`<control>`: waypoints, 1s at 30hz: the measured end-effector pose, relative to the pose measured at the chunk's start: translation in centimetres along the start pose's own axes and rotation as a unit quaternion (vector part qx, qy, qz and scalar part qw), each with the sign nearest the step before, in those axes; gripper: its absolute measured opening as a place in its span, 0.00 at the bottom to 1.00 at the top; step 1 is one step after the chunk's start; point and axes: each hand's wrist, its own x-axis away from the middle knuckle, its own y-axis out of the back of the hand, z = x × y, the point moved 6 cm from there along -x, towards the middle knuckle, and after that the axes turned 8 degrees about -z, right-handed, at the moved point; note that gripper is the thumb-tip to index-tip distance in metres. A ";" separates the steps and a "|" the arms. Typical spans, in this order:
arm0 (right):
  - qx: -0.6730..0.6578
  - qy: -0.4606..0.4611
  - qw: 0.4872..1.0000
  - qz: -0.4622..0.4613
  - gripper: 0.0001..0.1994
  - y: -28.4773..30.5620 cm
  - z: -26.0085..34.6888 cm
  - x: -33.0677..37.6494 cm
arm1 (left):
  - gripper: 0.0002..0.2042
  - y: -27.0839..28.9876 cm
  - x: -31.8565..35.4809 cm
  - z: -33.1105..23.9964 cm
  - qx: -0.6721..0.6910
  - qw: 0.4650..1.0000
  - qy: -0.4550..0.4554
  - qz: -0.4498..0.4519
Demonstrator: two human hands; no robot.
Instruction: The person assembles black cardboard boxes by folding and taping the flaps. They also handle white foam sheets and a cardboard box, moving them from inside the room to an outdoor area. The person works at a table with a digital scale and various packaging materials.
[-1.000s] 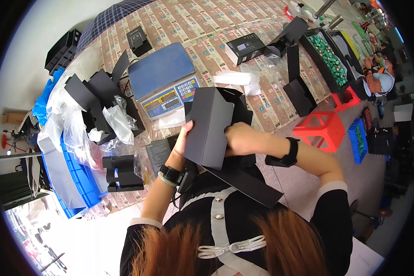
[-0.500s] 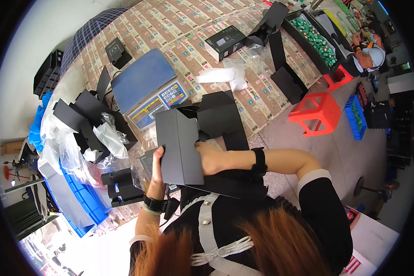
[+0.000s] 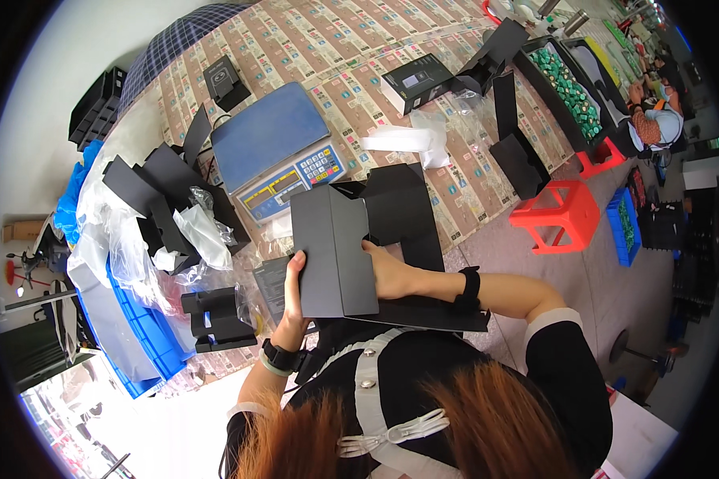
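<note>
A black cardboard box [image 3: 318,254] with flaps spread open is held in front of my chest, near the table's front edge. My left hand [image 3: 292,297] is closed on its left side, thumb up along the wall. My right hand [image 3: 393,273] is curled at the open right side, between the box wall and the spread flaps. Its fingertips are hidden by the cardboard. Just beyond the box stands a scale [image 3: 270,136] with a blue-grey plate and a keypad. A flat dark printed box [image 3: 270,283] lies partly behind my left hand.
Opened black boxes with clear plastic bags [image 3: 204,235] crowd the left, beside a blue crate [image 3: 148,331]. White paper [image 3: 403,139], a closed black box [image 3: 417,82] and an open one [image 3: 521,164] lie farther right. A red stool [image 3: 567,211] stands on the floor.
The view has shifted slightly, so the table and its things appear farther right. My hands keep nearly the same hold on the black box.
</note>
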 end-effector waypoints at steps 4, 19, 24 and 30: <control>-0.104 -0.053 0.992 -0.052 0.16 0.3 -0.5 0.0 | 0.27 1.3 -0.5 0.1 -0.042 0.998 0.023 0.044; -0.315 -0.223 0.922 0.021 0.19 0.8 -4.0 0.9 | 0.36 -3.7 -0.7 -4.1 -0.258 0.944 -0.096 0.185; -0.378 -0.361 0.851 -0.042 0.20 1.8 -5.2 1.4 | 0.37 -3.1 -1.7 -2.2 -0.182 0.971 -0.045 0.149; -0.420 -0.315 0.847 -0.082 0.17 4.2 -3.3 0.6 | 0.35 -3.5 -1.9 -3.1 -0.162 0.971 -0.098 0.144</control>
